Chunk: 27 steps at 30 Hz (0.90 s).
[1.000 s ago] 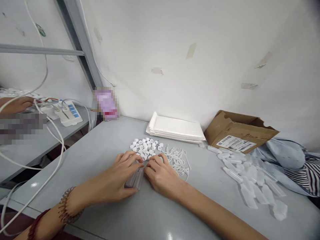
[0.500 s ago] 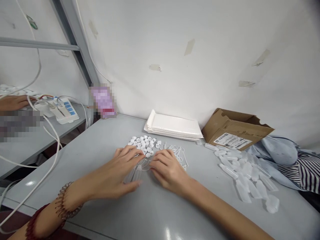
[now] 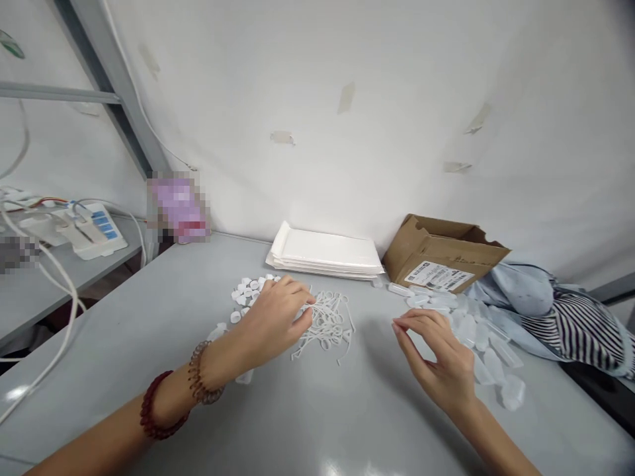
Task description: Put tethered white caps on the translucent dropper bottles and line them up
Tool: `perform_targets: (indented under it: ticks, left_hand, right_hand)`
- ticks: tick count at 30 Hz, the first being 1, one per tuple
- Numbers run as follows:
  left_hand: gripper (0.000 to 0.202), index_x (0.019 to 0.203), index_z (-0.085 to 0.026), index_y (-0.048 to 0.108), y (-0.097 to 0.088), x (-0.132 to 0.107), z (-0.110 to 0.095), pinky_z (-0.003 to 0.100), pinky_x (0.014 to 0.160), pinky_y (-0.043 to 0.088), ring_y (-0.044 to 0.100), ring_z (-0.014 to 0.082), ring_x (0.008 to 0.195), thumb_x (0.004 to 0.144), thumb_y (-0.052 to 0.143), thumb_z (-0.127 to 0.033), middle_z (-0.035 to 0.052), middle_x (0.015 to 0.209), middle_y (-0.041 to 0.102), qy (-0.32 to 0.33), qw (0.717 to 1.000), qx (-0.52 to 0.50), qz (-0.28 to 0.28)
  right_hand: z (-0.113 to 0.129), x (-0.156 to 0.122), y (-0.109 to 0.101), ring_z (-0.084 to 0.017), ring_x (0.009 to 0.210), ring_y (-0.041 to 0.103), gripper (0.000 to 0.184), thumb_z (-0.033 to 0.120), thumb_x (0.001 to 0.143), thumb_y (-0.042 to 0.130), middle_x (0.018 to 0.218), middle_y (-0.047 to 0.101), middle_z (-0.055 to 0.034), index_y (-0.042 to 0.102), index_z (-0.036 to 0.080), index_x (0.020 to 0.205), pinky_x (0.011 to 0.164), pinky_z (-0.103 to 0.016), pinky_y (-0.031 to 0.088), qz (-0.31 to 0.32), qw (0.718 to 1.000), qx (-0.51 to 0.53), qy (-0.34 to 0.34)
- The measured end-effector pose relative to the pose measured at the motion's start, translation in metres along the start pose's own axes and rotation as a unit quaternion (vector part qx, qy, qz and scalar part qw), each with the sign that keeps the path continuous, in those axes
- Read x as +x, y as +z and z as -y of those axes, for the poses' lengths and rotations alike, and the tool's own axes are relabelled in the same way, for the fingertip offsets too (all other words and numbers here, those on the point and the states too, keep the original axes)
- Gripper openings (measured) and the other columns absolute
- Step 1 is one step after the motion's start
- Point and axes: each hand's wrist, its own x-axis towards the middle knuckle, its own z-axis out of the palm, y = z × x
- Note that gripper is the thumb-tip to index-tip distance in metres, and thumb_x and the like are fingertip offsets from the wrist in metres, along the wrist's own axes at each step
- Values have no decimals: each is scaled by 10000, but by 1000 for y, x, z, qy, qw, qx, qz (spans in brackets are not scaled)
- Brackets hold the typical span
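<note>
My left hand (image 3: pixel 282 311) hovers at the left edge of a heap of thin white looped strips (image 3: pixel 328 318), thumb and forefinger slightly apart. Small white caps (image 3: pixel 243 291) lie behind and left of it, partly hidden by the hand. Beside the left wrist, clear plastic pieces (image 3: pixel 245 377) show on the grey table (image 3: pixel 317 403). My right hand (image 3: pixel 439 360) is raised just left of a pile of clear plastic tubes (image 3: pixel 491 344). Its thumb and forefinger tips meet in a pinch; anything between them is too small to make out.
White padded envelopes (image 3: pixel 325 250) lie stacked against the wall, beside an open cardboard box (image 3: pixel 441 258). Folded blue and striped cloth (image 3: pixel 570 317) sits at the right. At the left are a pixelated purple item (image 3: pixel 178 205), a white cable (image 3: pixel 69 284) and a power strip (image 3: pixel 96 231).
My hands have separated. The right moved rightward to the clear tubes, while the left shifted over by the white looped strips, uncovering clear pieces near its wrist. The view has turned somewhat right.
</note>
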Motion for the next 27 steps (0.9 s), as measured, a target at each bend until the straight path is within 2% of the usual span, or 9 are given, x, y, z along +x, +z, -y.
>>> perform_targets:
  ticks: [6, 8, 11, 16, 20, 27]
  left_hand:
    - [199, 881, -176, 617, 23, -11, -11, 376, 743, 424, 562, 230, 894, 904, 422, -142, 50, 887, 679, 43, 999, -13, -5]
    - [208, 880, -188, 601, 27, -18, -14, 366, 731, 415, 557, 210, 855, 915, 405, -126, 40, 873, 675, 62, 998, -22, -23]
    - [198, 897, -197, 590, 29, -25, -17, 382, 747, 404, 549, 223, 888, 902, 413, -108, 42, 897, 662, 67, 997, 4, -46]
    - [171, 905, -185, 607, 31, -27, -11, 394, 733, 412, 536, 250, 907, 891, 446, -130, 56, 895, 646, 66, 996, 33, -50]
    - [164, 844, -176, 613, 36, -28, -9, 414, 778, 431, 508, 257, 941, 888, 464, -123, 63, 917, 629, 59, 996, 38, -50]
    - [192, 777, -114, 623, 40, -30, -10, 439, 776, 470, 488, 284, 953, 855, 464, -37, 107, 916, 605, 99, 990, 91, -34]
  right_hand:
    - [-13, -2, -12, -200, 730, 606, 153, 77, 842, 602, 732, 666, -32, 603, 220, 895, 698, -377, 484, -8, 997, -61, 36]
    - [-13, -1, -11, -197, 725, 605, 162, 71, 844, 593, 724, 662, -29, 599, 220, 907, 699, -376, 480, -8, 998, -58, 32]
    - [-8, 0, -9, -196, 726, 606, 191, 45, 839, 585, 709, 657, -26, 596, 214, 928, 701, -374, 471, -6, 998, -52, 20]
    - [-5, -3, -6, -191, 747, 606, 197, 32, 843, 572, 721, 654, -24, 593, 205, 935, 723, -371, 460, 6, 998, -55, 15]
    - [-10, -5, -5, -186, 740, 604, 177, 37, 846, 573, 717, 655, -22, 594, 195, 924, 726, -363, 456, 12, 998, -60, 13]
    - [-25, -8, -7, -190, 772, 605, 97, 100, 875, 573, 761, 671, -28, 582, 195, 893, 750, -354, 449, 18, 992, -119, 41]
